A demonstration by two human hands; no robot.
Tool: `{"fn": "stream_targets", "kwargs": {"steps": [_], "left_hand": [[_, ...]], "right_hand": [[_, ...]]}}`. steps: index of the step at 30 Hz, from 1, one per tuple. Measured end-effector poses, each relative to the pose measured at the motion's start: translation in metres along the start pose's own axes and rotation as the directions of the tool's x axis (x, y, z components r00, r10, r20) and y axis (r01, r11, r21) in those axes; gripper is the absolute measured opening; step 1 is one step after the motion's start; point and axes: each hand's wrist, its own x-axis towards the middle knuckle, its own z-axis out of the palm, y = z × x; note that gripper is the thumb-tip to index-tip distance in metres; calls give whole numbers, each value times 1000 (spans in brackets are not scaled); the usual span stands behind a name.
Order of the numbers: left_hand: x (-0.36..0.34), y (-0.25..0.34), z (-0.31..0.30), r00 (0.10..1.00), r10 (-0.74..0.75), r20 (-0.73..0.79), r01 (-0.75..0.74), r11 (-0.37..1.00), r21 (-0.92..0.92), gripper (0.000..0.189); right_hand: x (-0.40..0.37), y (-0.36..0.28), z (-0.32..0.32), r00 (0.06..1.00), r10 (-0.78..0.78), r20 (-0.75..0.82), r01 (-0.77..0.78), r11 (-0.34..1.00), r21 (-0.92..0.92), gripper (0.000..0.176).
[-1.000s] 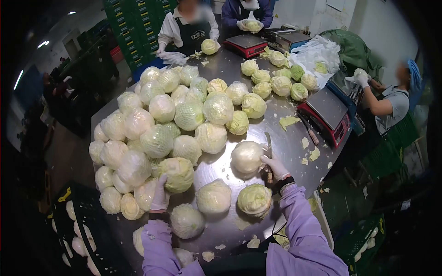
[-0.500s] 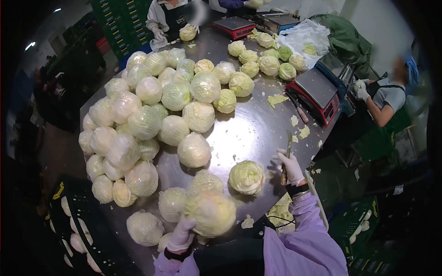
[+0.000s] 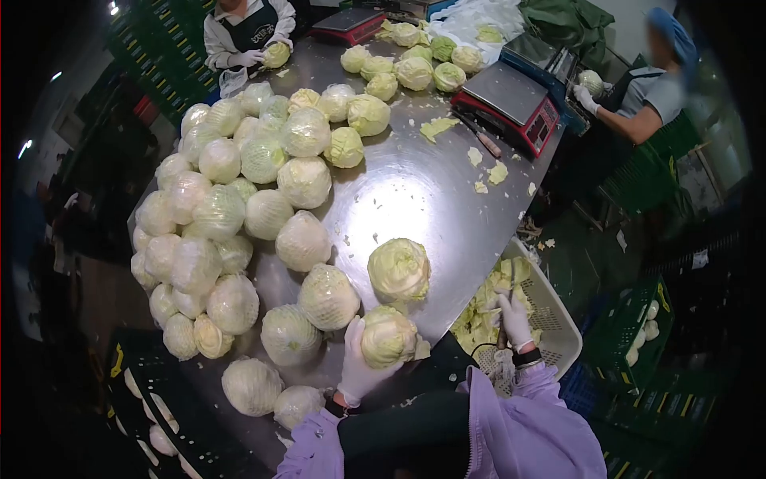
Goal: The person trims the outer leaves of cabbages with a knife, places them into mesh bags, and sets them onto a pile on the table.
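Note:
My gloved left hand (image 3: 364, 369) is closed round the side of an unwrapped cabbage (image 3: 388, 338) near the front edge of the metal table. Another bare cabbage (image 3: 399, 269) sits just beyond it. A wrapped cabbage (image 3: 328, 297) stands beside my left fingers. Past the table's right edge, my gloved right hand (image 3: 515, 319) grips a knife (image 3: 502, 338) by its handle. It hangs over a white basket (image 3: 563, 342) of cut cabbage leaves (image 3: 477, 312), against which the blade is hard to make out.
Many wrapped cabbages (image 3: 218, 211) are heaped on the left. Red scales (image 3: 511, 108), a second knife (image 3: 479, 134) and leaf scraps lie farther back, near more cabbages (image 3: 413, 73). One person (image 3: 247, 36) works across the table, another (image 3: 638, 100) at the right. Green crates (image 3: 159, 399) stand lower left.
My left hand has brought its cabbage down onto or close to the table. My right hand, with the knife, has moved down over the basket. The whole view has shifted.

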Motion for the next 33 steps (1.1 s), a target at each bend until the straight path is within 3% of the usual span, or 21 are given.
{"fn": "stream_targets", "kwargs": {"steps": [2,3,7,8,11,14,16,18,20,22,23,24,25,26,28,30,31,33], "left_hand": [[-2,1,4,1000,30,-3,-30,999,30,107],[-3,1,4,1000,11,12,-11,1000,22,108],[-4,6,-2,994,-63,84,59,997,51,112],[-5,7,-4,995,-60,80,56,997,59,112],[-9,7,-10,988,-66,138,57,996,65,113],[-11,14,4,993,-105,60,107,994,-37,113],[0,18,10,991,-128,26,126,990,69,111],[12,29,7,993,-113,39,108,989,98,106],[18,32,7,988,-150,31,143,978,154,101],[26,32,6,990,-131,48,121,977,177,100],[29,33,6,992,-113,49,101,974,201,99],[33,35,6,992,-115,56,102,975,199,99],[37,37,6,987,-132,89,110,970,217,101],[40,38,5,981,-148,122,116,965,237,103],[43,43,6,979,-145,144,101,956,275,102],[43,45,9,976,-137,167,81,948,307,102],[41,45,12,980,-148,134,100,944,315,102],[42,40,13,983,-157,97,119,940,319,101]], "right_hand": [[-24,-14,28,989,-38,140,40,999,-10,40],[-31,-19,46,974,-37,223,17,996,88,49],[-9,-41,123,898,-31,439,-138,927,348,51],[-2,-54,141,911,-96,401,-17,963,269,45],[6,-78,155,875,-150,460,-24,936,351,41],[-7,-89,133,854,-191,484,1,931,366,36],[-22,-63,111,802,19,597,-118,985,128,38],[-50,-22,100,813,75,578,-183,974,131,32],[-90,-2,97,856,134,499,-190,980,63,35],[-111,-4,92,861,173,479,-101,980,-174,38],[-113,-3,92,877,114,467,28,958,-287,41],[-113,-3,93,878,121,464,20,958,-288,41],[-112,-4,95,895,-223,387,369,858,-358,42],[-111,-6,96,767,-547,336,641,624,-447,43],[-107,-18,97,801,-474,365,596,684,-421,40],[-99,-23,102,867,-265,423,490,610,-623,28],[-89,-15,111,855,-322,408,518,581,-627,17],[-81,-15,113,814,-390,431,581,542,-606,13]]}}
